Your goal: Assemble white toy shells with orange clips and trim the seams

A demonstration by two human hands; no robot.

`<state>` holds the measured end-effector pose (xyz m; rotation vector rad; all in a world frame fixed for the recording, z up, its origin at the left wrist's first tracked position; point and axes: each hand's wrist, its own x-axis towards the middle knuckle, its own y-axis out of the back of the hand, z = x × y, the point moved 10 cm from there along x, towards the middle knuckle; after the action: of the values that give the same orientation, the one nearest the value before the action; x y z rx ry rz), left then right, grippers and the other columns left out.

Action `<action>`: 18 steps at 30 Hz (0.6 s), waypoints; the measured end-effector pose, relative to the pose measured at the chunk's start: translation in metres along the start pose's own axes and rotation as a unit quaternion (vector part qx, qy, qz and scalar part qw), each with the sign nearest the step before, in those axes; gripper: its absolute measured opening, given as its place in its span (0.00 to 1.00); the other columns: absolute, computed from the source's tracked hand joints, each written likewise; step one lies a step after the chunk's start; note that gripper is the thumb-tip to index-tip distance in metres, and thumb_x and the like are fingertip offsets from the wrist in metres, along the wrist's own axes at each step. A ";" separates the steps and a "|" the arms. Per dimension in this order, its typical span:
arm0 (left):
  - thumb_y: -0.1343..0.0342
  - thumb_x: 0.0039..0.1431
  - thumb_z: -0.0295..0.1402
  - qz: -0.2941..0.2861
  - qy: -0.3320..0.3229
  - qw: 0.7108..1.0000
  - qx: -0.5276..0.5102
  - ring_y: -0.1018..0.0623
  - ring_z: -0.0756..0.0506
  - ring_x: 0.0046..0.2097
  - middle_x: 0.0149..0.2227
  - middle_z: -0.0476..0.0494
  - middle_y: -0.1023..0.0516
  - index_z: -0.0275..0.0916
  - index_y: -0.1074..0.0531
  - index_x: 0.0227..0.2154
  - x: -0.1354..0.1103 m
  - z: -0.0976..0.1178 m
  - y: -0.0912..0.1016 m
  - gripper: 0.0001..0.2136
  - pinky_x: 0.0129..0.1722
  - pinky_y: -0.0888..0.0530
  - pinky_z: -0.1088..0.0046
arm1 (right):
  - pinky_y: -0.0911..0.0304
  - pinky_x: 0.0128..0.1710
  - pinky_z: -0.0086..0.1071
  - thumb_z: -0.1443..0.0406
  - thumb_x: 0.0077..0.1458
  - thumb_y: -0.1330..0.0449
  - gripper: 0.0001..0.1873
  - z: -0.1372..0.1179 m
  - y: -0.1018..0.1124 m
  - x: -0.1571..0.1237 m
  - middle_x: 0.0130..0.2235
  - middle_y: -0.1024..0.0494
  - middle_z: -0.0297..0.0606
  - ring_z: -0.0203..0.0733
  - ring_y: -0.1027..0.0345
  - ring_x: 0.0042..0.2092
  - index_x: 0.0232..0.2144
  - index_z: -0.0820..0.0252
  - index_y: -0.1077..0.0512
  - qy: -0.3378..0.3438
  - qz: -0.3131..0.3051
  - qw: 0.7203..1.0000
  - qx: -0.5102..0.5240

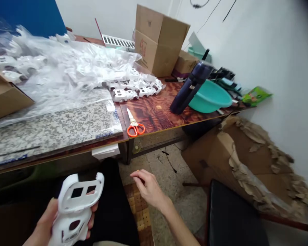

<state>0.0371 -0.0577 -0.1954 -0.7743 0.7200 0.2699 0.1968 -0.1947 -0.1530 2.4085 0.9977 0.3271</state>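
Below and left of the scissors [135, 126], the left hand [43, 219] grips a shell [78, 204], thumb and fingers round its sides; below them, the right hand [151, 188] curls, any hold unclear. Just nearer than the scissors runs the table edge [160, 129]; rightward, bare wood; beyond, shells [120, 95] lie partly under plastic [74, 65].

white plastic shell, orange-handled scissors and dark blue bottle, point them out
White plastic shell [75, 207], head view: its middle.
Orange-handled scissors [134, 124], head view: near the pivot.
Dark blue bottle [184, 94], head view: its body.
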 end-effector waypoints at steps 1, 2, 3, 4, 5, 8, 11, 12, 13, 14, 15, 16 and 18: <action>0.42 0.38 0.60 0.009 -0.012 1.000 -0.012 0.25 0.41 0.30 0.32 0.48 0.19 0.48 0.20 0.33 0.000 0.002 -0.013 0.25 0.28 0.23 0.64 | 0.37 0.36 0.25 0.71 0.56 0.47 0.10 0.017 -0.002 -0.008 0.33 0.26 0.34 0.33 0.32 0.34 0.38 0.58 0.27 -0.019 0.011 1.000 0.018; 0.41 0.38 0.59 0.017 -0.021 0.999 -0.021 0.25 0.42 0.29 0.31 0.46 0.20 0.44 0.20 0.33 0.000 0.002 -0.025 0.26 0.26 0.23 0.66 | 0.37 0.34 0.25 0.70 0.56 0.46 0.09 0.032 -0.005 -0.017 0.33 0.26 0.35 0.34 0.32 0.33 0.37 0.59 0.27 -0.037 0.019 0.999 0.035; 0.40 0.38 0.58 0.024 -0.034 0.999 -0.029 0.26 0.43 0.28 0.31 0.44 0.21 0.41 0.21 0.34 0.001 0.003 -0.035 0.27 0.24 0.24 0.67 | 0.37 0.33 0.25 0.69 0.56 0.45 0.08 0.046 -0.009 -0.026 0.32 0.25 0.35 0.34 0.31 0.33 0.36 0.60 0.26 -0.052 0.026 0.997 0.052; 0.41 0.41 0.58 0.034 -0.044 0.998 -0.032 0.26 0.43 0.28 0.31 0.44 0.21 0.39 0.21 0.35 0.001 0.003 -0.043 0.27 0.24 0.24 0.67 | 0.37 0.31 0.25 0.68 0.56 0.45 0.07 0.058 -0.014 -0.034 0.31 0.25 0.36 0.35 0.31 0.32 0.34 0.61 0.26 -0.066 0.032 0.995 0.068; 0.43 0.44 0.58 0.042 -0.054 0.997 -0.031 0.26 0.43 0.28 0.31 0.43 0.22 0.38 0.22 0.36 0.000 0.003 -0.048 0.27 0.25 0.24 0.67 | 0.37 0.30 0.25 0.67 0.56 0.46 0.07 0.067 -0.020 -0.041 0.31 0.24 0.36 0.35 0.30 0.31 0.34 0.61 0.27 -0.077 0.035 0.993 0.082; 0.51 0.54 0.55 0.059 -0.089 0.994 -0.026 0.25 0.44 0.30 0.34 0.42 0.23 0.36 0.24 0.40 -0.007 0.006 -0.054 0.27 0.27 0.24 0.67 | 0.35 0.29 0.25 0.65 0.59 0.48 0.10 0.077 -0.036 -0.055 0.31 0.23 0.37 0.36 0.29 0.31 0.33 0.62 0.28 -0.088 0.027 0.990 0.111; 0.54 0.56 0.55 0.064 -0.123 0.989 -0.040 0.25 0.44 0.31 0.35 0.40 0.23 0.33 0.25 0.40 -0.017 0.015 -0.052 0.28 0.27 0.24 0.68 | 0.33 0.34 0.25 0.65 0.61 0.51 0.11 0.056 -0.038 -0.051 0.35 0.23 0.38 0.36 0.27 0.35 0.38 0.61 0.29 -0.039 0.019 0.993 0.113; 0.53 0.54 0.57 0.064 -0.135 0.988 -0.049 0.25 0.43 0.31 0.35 0.39 0.24 0.32 0.25 0.40 -0.020 0.020 -0.050 0.30 0.27 0.24 0.68 | 0.33 0.35 0.25 0.65 0.61 0.51 0.11 0.043 -0.034 -0.046 0.37 0.23 0.38 0.36 0.27 0.38 0.39 0.60 0.29 -0.007 0.025 0.994 0.107; 0.53 0.53 0.58 0.063 -0.148 0.985 -0.059 0.25 0.43 0.31 0.35 0.39 0.24 0.32 0.25 0.41 -0.023 0.026 -0.047 0.32 0.27 0.24 0.68 | 0.32 0.37 0.25 0.66 0.62 0.51 0.11 0.027 -0.029 -0.040 0.38 0.23 0.38 0.35 0.27 0.39 0.41 0.60 0.30 0.032 0.035 0.994 0.099; 0.52 0.51 0.59 0.061 -0.163 0.982 -0.067 0.25 0.43 0.31 0.36 0.38 0.24 0.31 0.26 0.42 -0.025 0.033 -0.045 0.33 0.26 0.23 0.68 | 0.32 0.38 0.24 0.66 0.62 0.51 0.12 0.010 -0.022 -0.033 0.39 0.22 0.38 0.35 0.27 0.40 0.43 0.59 0.30 0.073 0.047 0.992 0.090; 0.52 0.50 0.60 0.056 -0.179 0.980 -0.073 0.24 0.42 0.32 0.36 0.38 0.24 0.31 0.26 0.43 -0.028 0.041 -0.043 0.34 0.26 0.23 0.67 | 0.31 0.38 0.24 0.67 0.62 0.51 0.12 -0.007 -0.016 -0.025 0.40 0.22 0.39 0.35 0.26 0.41 0.45 0.59 0.31 0.111 0.057 0.989 0.081; 0.51 0.49 0.60 0.048 -0.195 0.977 -0.076 0.24 0.42 0.32 0.36 0.38 0.24 0.31 0.27 0.44 -0.030 0.049 -0.041 0.35 0.26 0.23 0.67 | 0.31 0.38 0.24 0.67 0.62 0.51 0.13 -0.024 -0.011 -0.017 0.40 0.22 0.39 0.35 0.26 0.41 0.46 0.60 0.32 0.145 0.068 0.984 0.071; 0.49 0.48 0.60 0.031 -0.216 0.973 -0.079 0.24 0.42 0.32 0.36 0.38 0.24 0.31 0.27 0.46 -0.033 0.062 -0.039 0.35 0.26 0.23 0.67 | 0.31 0.39 0.23 0.66 0.62 0.51 0.13 -0.054 0.000 -0.001 0.41 0.22 0.38 0.34 0.26 0.40 0.47 0.60 0.33 0.202 0.088 0.974 0.053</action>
<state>0.0616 -0.0391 -0.1214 -0.8088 0.3120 0.5382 0.1748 -0.1757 -0.1077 2.5924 0.9881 0.8764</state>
